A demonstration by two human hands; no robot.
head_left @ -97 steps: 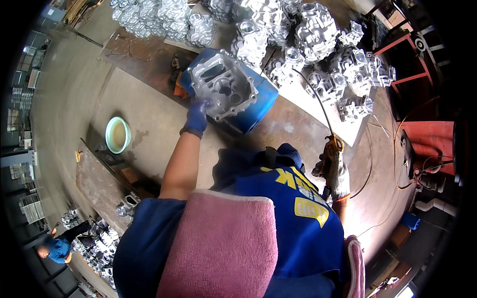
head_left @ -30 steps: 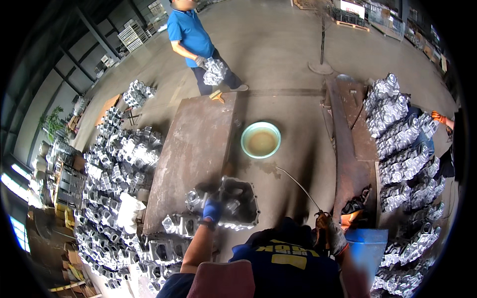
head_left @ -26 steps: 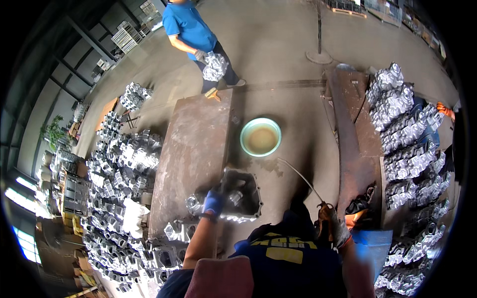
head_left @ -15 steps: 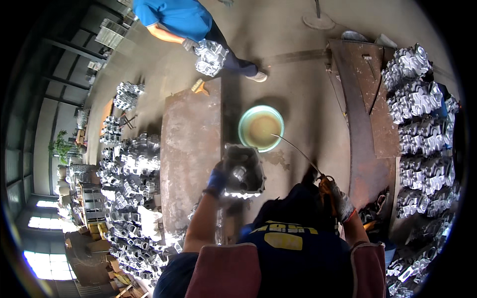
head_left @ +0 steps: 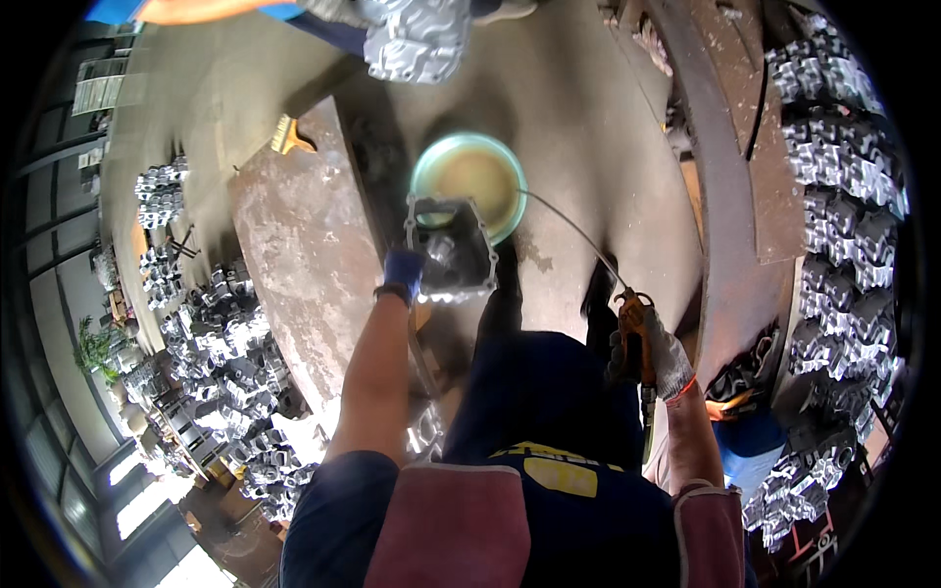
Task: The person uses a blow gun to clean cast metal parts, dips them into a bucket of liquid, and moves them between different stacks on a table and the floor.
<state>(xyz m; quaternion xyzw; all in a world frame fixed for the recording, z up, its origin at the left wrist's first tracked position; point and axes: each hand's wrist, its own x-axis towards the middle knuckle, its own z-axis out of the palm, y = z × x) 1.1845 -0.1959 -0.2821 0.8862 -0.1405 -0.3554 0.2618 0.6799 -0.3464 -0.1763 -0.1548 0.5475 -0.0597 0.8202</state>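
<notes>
My left hand (head_left: 403,270), in a blue glove, is closed on the side of a box-shaped metal casting (head_left: 453,257), holding it up with its open hollow showing. The casting overlaps the lower edge of a round basin with a pale green rim (head_left: 467,139), which holds cloudy brownish liquid. In a light grey glove, my right hand (head_left: 668,365) grips an orange blow gun (head_left: 635,338). From the gun a long, thin, bent metal tube (head_left: 573,227) reaches toward the basin's right rim. The tip is apart from the casting.
A worn, rust-brown table (head_left: 294,216) stands at left, with a yellow brush (head_left: 291,135) at its far end. Beyond it are many castings (head_left: 216,343). At right, a brown bench (head_left: 725,196) borders stacked castings (head_left: 833,245). A co-worker holds another casting (head_left: 419,41) at the far edge.
The view has shifted and turned. The co-worker with the casting now appears nearer the top edge. My left hand still holds its casting, now overlapping the basin in view; my right keeps the blow gun.
</notes>
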